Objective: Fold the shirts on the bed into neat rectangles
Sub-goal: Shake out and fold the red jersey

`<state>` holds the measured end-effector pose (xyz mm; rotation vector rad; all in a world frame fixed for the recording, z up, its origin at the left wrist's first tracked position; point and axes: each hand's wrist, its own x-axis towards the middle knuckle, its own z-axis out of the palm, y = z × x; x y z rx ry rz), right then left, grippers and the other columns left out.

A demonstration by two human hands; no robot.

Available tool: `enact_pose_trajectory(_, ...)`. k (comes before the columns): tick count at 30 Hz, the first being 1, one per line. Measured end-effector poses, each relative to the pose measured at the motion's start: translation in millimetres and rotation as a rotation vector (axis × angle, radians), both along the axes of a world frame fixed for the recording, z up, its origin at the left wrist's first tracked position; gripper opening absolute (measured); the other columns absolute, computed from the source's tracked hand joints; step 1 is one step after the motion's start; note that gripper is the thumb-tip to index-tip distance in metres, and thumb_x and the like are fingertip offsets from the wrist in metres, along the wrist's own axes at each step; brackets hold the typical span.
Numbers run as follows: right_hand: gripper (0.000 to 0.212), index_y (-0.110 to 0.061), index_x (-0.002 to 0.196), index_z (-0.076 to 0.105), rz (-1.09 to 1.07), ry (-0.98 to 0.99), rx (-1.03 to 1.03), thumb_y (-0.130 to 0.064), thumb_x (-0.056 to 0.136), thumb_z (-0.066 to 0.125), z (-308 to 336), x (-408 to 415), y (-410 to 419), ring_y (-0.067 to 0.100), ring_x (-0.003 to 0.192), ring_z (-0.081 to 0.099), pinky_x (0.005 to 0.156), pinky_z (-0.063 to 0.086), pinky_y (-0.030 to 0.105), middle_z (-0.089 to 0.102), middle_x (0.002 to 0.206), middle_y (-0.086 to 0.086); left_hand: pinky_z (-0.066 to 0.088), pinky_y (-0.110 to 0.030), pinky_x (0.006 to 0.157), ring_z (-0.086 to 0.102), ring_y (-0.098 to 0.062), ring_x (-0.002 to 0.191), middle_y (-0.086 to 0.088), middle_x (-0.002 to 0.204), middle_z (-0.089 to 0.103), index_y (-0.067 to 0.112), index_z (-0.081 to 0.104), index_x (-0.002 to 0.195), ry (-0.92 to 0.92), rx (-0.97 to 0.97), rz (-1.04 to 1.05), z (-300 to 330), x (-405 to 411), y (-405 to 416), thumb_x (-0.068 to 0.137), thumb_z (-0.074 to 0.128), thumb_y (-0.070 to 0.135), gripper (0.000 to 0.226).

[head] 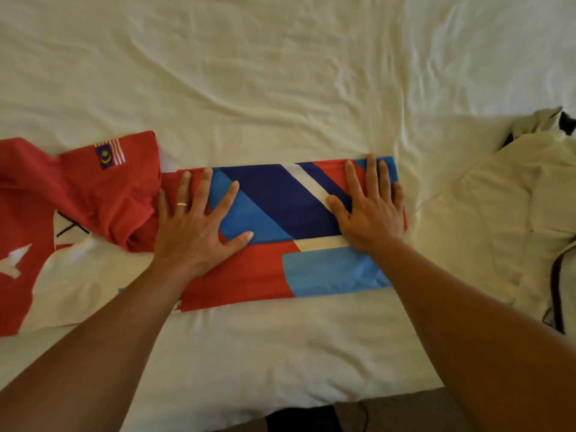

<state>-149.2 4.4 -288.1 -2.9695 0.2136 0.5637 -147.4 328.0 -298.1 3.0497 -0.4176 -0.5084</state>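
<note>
Red shirt (93,194): It lies to the left of our left hand, all bunched up. Its flag sleeve touches the left end of the shirt we are working on. It is not folded yet.

Left hand (196,219): Our fingers are spread out flat. It presses down on the left end of the striped shirt and grabs nothing.

Striped shirt (280,244): It sits right under both our hands, already folded into a long strip of red, blue and white. The long way runs left to right, from one hand to the other. Both hands are just as near to it.

Right hand (371,207): It is flat too, fingers straight, pressing on the right end of the strip. It holds nothing.

Next move: We think one end has to be folded over to the other to make a short neat shape. The right end looks easier, as nothing crowds it.

Room: The white bed sheet (280,88) is bare past our fingertips and in front of our wrists.

Cream cloth pile (514,198): It sits well to the right of our right hand, apart from the strip.
</note>
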Motion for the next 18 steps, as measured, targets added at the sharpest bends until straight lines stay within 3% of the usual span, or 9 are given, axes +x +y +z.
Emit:
enact_pose_trajectory(2,0.076,-0.031,0.161,0.007,-0.007,0.017,-0.029,-0.07,0.098,0.024,7,2,7,0.029,0.156,-0.004,0.122,0.007,0.055,-0.006,0.17,0.007,0.012,-0.069,0.117,0.007,-0.039,0.155,-0.009,0.171,0.004,0.04,0.008,0.161,-0.011,0.008,-0.007,8,0,-1,0.081,0.025,0.089,0.095)
enact_pose_trajectory(5,0.07,-0.022,0.158,0.021,-0.037,-0.002,-0.03,-0.057,0.099,0.037,23,11,29,0.035,0.154,0.003,0.119,0.013,0.058,0.001,0.169,0.01,0.015,-0.061,0.12,0.028,-0.041,0.147,-0.018,0.162,0.031,0.022,0.035,0.157,-0.151,-0.064,-0.052,23,-8,7,0.09,0.039,0.069,0.082)
enact_pose_trajectory(9,0.048,-0.013,0.134,0.055,0.065,-0.109,0.137,-0.04,0.095,0.048,39,29,99,0.037,0.135,0.039,0.105,0.035,0.056,0.043,0.151,0.01,0.036,-0.055,0.107,0.053,-0.041,0.124,-0.016,0.143,0.056,0.013,0.059,0.138,-0.463,-0.154,0.005,40,-31,43,0.091,0.058,0.042,0.055)
enact_pose_trajectory(13,0.035,-0.011,0.12,0.063,0.079,-0.063,0.327,-0.037,0.1,0.049,50,50,201,0.03,0.115,0.052,0.095,0.04,0.045,0.059,0.123,0.007,0.037,-0.052,0.097,0.051,-0.041,0.123,-0.018,0.143,0.054,0.011,0.055,0.136,-0.393,-0.135,0.242,47,-49,117,0.091,0.053,0.047,0.058)
enact_pose_trajectory(18,0.055,-0.015,0.124,0.062,-0.129,0.091,0.344,-0.059,0.093,0.048,53,84,316,0.033,0.122,0.052,0.102,0.037,0.048,0.061,0.126,0.008,0.037,-0.055,0.096,0.048,-0.045,0.124,-0.021,0.145,0.05,0.011,0.05,0.141,-0.2,0.036,0.329,53,-58,211,0.096,0.044,0.052,0.061)
